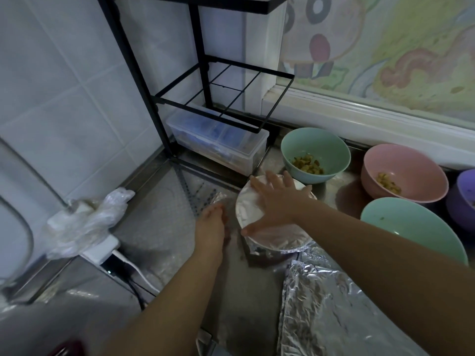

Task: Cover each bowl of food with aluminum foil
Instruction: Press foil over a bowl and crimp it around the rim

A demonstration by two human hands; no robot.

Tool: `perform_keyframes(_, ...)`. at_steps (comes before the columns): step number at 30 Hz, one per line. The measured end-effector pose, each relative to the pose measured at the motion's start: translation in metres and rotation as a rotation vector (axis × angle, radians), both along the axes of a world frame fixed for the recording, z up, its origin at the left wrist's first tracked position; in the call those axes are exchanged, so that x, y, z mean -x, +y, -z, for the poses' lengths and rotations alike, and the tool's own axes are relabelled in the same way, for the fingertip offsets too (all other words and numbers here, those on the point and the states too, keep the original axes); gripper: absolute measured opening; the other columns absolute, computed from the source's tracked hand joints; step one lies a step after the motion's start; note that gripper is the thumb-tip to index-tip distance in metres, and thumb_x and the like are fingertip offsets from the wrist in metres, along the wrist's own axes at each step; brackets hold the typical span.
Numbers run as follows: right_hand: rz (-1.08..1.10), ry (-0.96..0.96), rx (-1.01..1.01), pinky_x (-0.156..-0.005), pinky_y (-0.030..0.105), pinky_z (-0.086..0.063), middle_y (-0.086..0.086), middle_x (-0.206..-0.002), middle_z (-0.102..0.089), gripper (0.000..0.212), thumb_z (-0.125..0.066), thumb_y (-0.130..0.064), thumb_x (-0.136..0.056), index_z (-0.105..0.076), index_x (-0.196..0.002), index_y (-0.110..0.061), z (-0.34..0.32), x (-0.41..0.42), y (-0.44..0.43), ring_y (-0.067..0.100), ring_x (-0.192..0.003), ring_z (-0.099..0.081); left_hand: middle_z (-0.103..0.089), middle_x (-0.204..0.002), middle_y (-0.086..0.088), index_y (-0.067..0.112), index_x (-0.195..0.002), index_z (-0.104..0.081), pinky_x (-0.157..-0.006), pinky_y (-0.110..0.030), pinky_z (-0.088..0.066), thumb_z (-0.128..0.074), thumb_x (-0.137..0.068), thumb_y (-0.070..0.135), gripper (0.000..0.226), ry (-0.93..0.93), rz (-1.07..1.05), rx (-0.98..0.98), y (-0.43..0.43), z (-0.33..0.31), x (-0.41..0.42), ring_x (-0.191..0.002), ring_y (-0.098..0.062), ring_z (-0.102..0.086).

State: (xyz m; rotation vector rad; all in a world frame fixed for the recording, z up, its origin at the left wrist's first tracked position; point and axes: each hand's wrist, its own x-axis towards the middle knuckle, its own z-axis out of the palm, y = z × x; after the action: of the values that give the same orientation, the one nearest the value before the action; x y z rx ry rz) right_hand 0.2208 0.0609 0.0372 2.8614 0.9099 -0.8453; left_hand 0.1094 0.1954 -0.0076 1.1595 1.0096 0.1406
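White tiled wall on the left and a painted pane on the right meet over a steel desk (244,291), with a black wire rack (223,98) in the far corner and a clear box (218,140) under it; what the box holds is a blue blur to me. The covered bowl (276,240) sits mid-desk, foil stretched over its mouth and crimped under the near rim, so its contents are hidden. My right hand (277,201) lies flat on top, fingers spread and pointing far-left, pressing the foil. My left hand (212,222) rests just left of that bowl, fingertips aimed far and meeting a scrap of foil (218,196); I cannot tell whether they pinch it. A loose foil sheet (321,299) lies near right, its long axis running near to far, its near end cut off and its right side under my forearm. Far right, a green bowl (315,155) and a pink bowl (403,173) show browned food. A purple bowl (462,199) is cut by the edge, and a nearer green bowl (411,227) is half hidden behind my arm. Crumpled clear plastic (84,222) lies far left
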Motion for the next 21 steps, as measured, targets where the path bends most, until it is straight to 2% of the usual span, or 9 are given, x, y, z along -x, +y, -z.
perform_keyframes(2, 0.033, 0.017, 0.008, -0.104, 0.088, -0.006, -0.004, -0.168, 0.024, 0.143, -0.06, -0.1, -0.048, 0.017, -0.156, -0.047, -0.001, 0.0, 0.002, 0.041, -0.153, 0.021, -0.06, -0.072, -0.005, 0.015, -0.088, -0.06, -0.068, -0.036, -0.046, -0.046, -0.098, 0.026, 0.02, 0.076, 0.062, 0.157, -0.012, 0.004, 0.015, -0.064, -0.022, -0.055)
perform_keyframes(5, 0.1, 0.018, 0.011, -0.104, 0.088, -0.007, -0.003, -0.168, 0.022, 0.145, -0.06, -0.101, -0.047, 0.016, -0.157, -0.046, -0.003, 0.005, 0.005, 0.043, -0.153, 0.019, -0.06, -0.082, -0.003, 0.018, -0.093, -0.058, -0.077, -0.034, -0.047, -0.046, -0.101, 0.028, 0.017, 0.114, 0.175, 0.366, -0.027, 0.003, 0.029, -0.073, -0.017, -0.057)
perform_keyframes(9, 0.164, 0.013, -0.003, -0.102, 0.09, -0.007, -0.001, -0.169, 0.02, 0.146, -0.057, -0.103, -0.044, 0.014, -0.158, -0.044, -0.001, 0.009, 0.006, 0.046, -0.152, 0.018, -0.06, -0.077, 0.001, 0.02, -0.084, -0.06, -0.067, -0.027, -0.038, -0.049, -0.099, 0.029, 0.02, 0.067, 0.171, 0.482, -0.027, 0.005, 0.031, -0.068, -0.013, -0.051)
perform_keyframes(12, 0.173, 0.012, 0.0, -0.101, 0.09, -0.006, -0.001, -0.169, 0.02, 0.147, -0.055, -0.104, -0.043, 0.015, -0.157, -0.044, 0.002, 0.009, 0.007, 0.047, -0.152, 0.018, -0.065, -0.082, 0.005, 0.025, -0.09, -0.064, -0.076, -0.027, -0.037, -0.047, -0.09, 0.02, 0.018, 0.012, 0.19, 0.562, -0.02, 0.006, 0.037, -0.077, -0.01, -0.054)
perform_keyframes(15, 0.174, 0.023, 0.004, -0.1, 0.091, -0.006, 0.0, -0.168, 0.022, 0.148, -0.055, -0.104, -0.043, 0.016, -0.157, -0.044, 0.003, 0.008, 0.007, 0.048, -0.151, 0.02, -0.066, -0.084, 0.006, 0.031, -0.11, -0.063, -0.094, -0.033, -0.036, -0.052, -0.073, 0.008, 0.045, -0.075, 0.278, 0.593, -0.013, 0.011, 0.049, -0.087, -0.011, -0.058)
perform_keyframes(17, 0.178, 0.025, 0.003, -0.101, 0.091, -0.005, -0.001, -0.168, 0.023, 0.147, -0.056, -0.104, -0.044, 0.016, -0.157, -0.044, 0.003, 0.008, 0.007, 0.047, -0.151, 0.02, -0.066, -0.093, 0.006, 0.031, -0.123, -0.059, -0.103, -0.037, -0.034, -0.054, -0.074, 0.002, 0.057, -0.132, 0.336, 0.588, -0.014, 0.014, 0.055, -0.095, -0.012, -0.059)
perform_keyframes(21, 0.187, 0.017, 0.0, -0.102, 0.089, -0.006, -0.003, -0.168, 0.022, 0.145, -0.058, -0.102, -0.045, 0.015, -0.157, -0.046, 0.002, 0.009, 0.007, 0.046, -0.152, 0.019, -0.071, -0.102, 0.004, 0.026, -0.127, -0.061, -0.099, -0.032, -0.038, -0.051, -0.092, -0.004, 0.047, -0.155, 0.384, 0.467, -0.016, 0.016, 0.052, -0.102, -0.012, -0.061)
